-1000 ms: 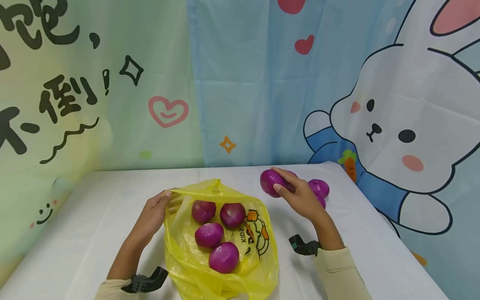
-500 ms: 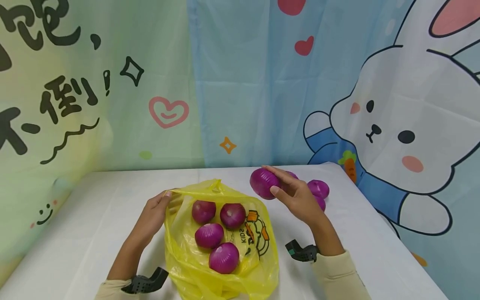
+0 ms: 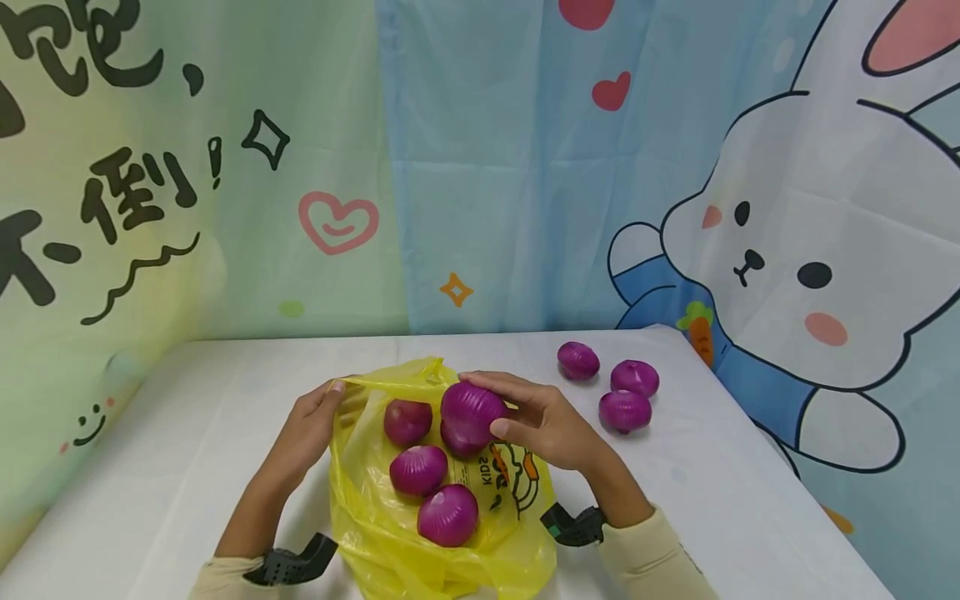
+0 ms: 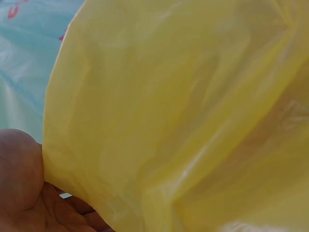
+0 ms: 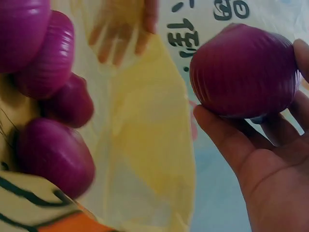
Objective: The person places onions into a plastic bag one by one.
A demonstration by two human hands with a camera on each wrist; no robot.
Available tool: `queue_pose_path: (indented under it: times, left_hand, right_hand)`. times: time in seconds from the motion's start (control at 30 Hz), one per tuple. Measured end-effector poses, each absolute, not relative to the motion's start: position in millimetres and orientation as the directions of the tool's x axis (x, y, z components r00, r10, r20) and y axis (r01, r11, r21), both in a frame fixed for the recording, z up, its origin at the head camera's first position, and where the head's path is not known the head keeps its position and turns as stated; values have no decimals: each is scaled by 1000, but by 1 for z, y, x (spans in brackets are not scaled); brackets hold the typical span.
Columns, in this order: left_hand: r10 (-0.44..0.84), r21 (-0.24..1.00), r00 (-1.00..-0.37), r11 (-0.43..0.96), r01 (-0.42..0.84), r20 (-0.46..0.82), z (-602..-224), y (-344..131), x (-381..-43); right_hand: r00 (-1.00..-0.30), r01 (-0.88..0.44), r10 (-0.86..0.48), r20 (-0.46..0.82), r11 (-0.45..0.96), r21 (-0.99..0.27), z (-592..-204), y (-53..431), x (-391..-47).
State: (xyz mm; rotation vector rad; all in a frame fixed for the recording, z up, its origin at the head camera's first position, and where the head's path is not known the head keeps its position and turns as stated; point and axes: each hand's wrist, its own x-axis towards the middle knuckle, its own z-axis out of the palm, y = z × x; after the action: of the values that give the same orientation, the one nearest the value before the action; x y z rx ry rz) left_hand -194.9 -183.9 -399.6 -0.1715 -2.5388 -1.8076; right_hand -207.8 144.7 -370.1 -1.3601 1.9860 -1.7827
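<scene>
A yellow plastic bag (image 3: 360,517) lies open on the table with several red onions inside, among them one red onion (image 3: 448,515) at the front. My left hand (image 3: 303,429) pinches the bag's left rim; in the left wrist view its thumb (image 4: 19,169) presses the yellow film, fingers partly hidden behind it. Over the bag's opening, my right hand (image 3: 551,421) grips another red onion (image 3: 472,404), which overlaps an onion inside in the head view. The right wrist view shows this held onion (image 5: 244,72) between thumb and fingers, beside the bag's edge.
Three more onions sit at the back right of the white table (image 3: 720,500): one (image 3: 578,361) farthest back, one (image 3: 635,377) to its right, one (image 3: 625,411) in front. A printed cloth backdrop (image 3: 487,208) stands behind the table.
My right hand has carried its onion left from the table's back right to above the bag, uncovering the onions left behind. My left hand stays on the rim.
</scene>
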Motion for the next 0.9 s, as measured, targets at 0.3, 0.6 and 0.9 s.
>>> queue_pose_path:
  times: [0.3, 0.6, 0.9]
  left_hand:
    - [79, 945, -995, 316, 85, 63, -399, -184, -196]
    - [78, 946, -996, 315, 76, 54, -399, -186, -195]
    - [78, 947, -996, 313, 75, 53, -398, -185, -195]
  right_hand:
    - [-526, -492, -822, 216, 87, -866, -385, 131, -206]
    - [-507, -508, -849, 147, 157, -847, -394, 130, -214]
    - [-516, -451, -856, 16, 256, -855, -406, 132, -221]
